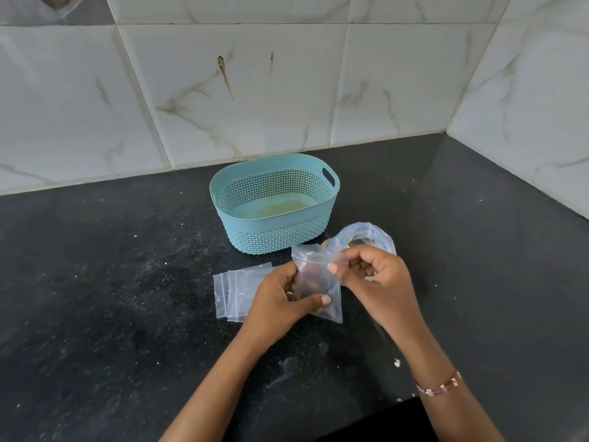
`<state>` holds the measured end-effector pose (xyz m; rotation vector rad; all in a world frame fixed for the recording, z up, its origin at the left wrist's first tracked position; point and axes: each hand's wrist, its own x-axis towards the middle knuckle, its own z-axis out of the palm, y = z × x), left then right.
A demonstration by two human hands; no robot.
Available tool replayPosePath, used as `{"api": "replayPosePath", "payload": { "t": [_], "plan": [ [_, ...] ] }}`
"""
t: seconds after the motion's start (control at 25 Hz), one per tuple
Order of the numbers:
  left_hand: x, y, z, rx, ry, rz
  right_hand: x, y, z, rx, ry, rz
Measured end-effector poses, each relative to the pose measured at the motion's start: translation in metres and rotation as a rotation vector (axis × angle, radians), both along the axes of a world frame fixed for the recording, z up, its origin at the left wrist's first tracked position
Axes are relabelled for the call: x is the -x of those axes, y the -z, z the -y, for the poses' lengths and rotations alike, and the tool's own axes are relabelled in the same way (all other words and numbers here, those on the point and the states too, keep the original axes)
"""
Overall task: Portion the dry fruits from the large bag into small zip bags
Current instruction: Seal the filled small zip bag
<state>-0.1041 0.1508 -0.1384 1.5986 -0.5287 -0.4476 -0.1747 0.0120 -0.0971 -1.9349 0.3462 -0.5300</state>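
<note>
Centre frame, I am watching the left hand [280,301] pinching the small zip bag [318,282] low down, thumb across it. The right hand [373,275] is pinching its top edge. Large bag [366,234] is sitting open just behind. Risk: thin film slipping, contents spilling onto the tabletop [127,282].

We have the basket [274,202] at the back of the tabletop [95,282], near the wall. Large bag [366,234] sits front-right of it. Stack of small zip bags [234,293] lies front-left. One zip bag [318,282] held between both hands, in front of the basket.
</note>
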Motion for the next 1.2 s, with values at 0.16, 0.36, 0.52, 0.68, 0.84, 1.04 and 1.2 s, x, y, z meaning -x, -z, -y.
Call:
{"api": "replayPosePath", "payload": {
  "t": [0.16, 0.36, 0.52, 0.68, 0.84, 1.04, 1.2],
  "plan": [
    [-0.003, 0.001, 0.003, 0.073, -0.058, -0.063, -0.010, 0.006, -0.003, -0.110, 0.122, 0.095],
    [-0.007, -0.006, 0.000, 0.166, 0.010, -0.103, -0.014, 0.002, 0.001, -0.154, -0.001, -0.035],
    [-0.022, -0.013, 0.003, 0.229, -0.067, -0.118, -0.017, -0.001, 0.000, -0.107, -0.066, -0.075],
    [-0.027, -0.010, 0.004, 0.215, -0.058, -0.147, -0.016, 0.002, 0.007, -0.127, -0.055, -0.083],
    [-0.026, -0.006, 0.004, 0.195, -0.072, -0.162, -0.012, 0.003, 0.009, -0.096, -0.068, -0.092],
    [-0.020, -0.012, 0.009, 0.197, -0.127, -0.156, -0.015, 0.007, 0.002, -0.029, -0.016, -0.023],
    [-0.021, -0.015, 0.009, 0.216, -0.178, -0.157, -0.014, 0.007, 0.000, -0.061, -0.011, 0.010]
  ]
}}
